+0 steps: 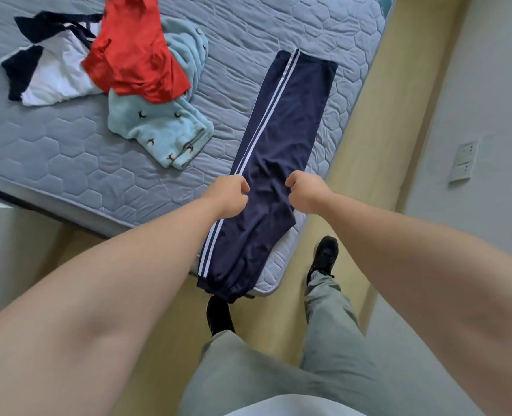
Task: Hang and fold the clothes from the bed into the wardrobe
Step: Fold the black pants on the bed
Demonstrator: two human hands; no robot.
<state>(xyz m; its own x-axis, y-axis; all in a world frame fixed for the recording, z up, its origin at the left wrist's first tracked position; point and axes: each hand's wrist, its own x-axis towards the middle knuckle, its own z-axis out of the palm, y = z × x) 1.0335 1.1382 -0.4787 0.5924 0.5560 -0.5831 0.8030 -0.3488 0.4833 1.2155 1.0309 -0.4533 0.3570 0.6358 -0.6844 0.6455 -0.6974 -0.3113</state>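
Note:
Navy track trousers (287,115) with two white side stripes lie flat and lengthwise along the right edge of the bed (69,151). Their cuffed hem hangs over the near corner. My left hand (229,195) is at the striped left edge about halfway along, fingers curled onto the fabric. My right hand (307,192) is at the opposite edge, curled the same way. A pile of other clothes lies at the far left: a red top (135,52), a light blue fleece garment (164,127) and a navy-and-white top (48,73).
A yellowish floor strip (377,145) runs between the bed and the white wall, which carries a switch plate (464,160). My black shoes (323,256) stand by the bed corner. No wardrobe is in view.

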